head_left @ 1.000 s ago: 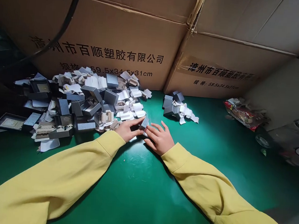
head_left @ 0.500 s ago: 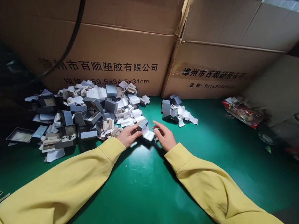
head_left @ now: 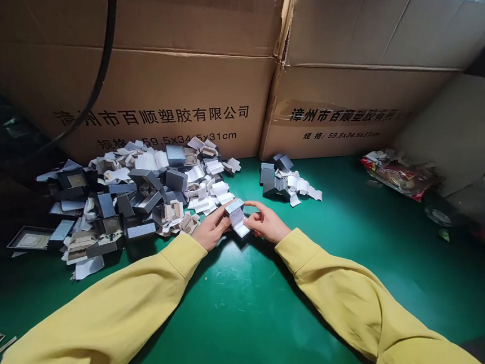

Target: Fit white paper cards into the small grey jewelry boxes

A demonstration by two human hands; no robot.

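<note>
Left grip [head_left: 212, 228] clamped on small open box [head_left: 236, 216]; right grip [head_left: 268, 223] touching, closure unclear.

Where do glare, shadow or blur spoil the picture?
Head view: pale glare on the green tabletop below the left hand and right hand; head view: far left sinks into shadow; head view: the red packet at right looks soft; head view: print inside the small open box is too fine to read surely.

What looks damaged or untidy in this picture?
The upper edge where the two cardboard cartons meet looks ragged, perhaps torn. Near the left hand, a heap of small boxes and pale pieces lies jumbled, many tilted at different angles.
</note>
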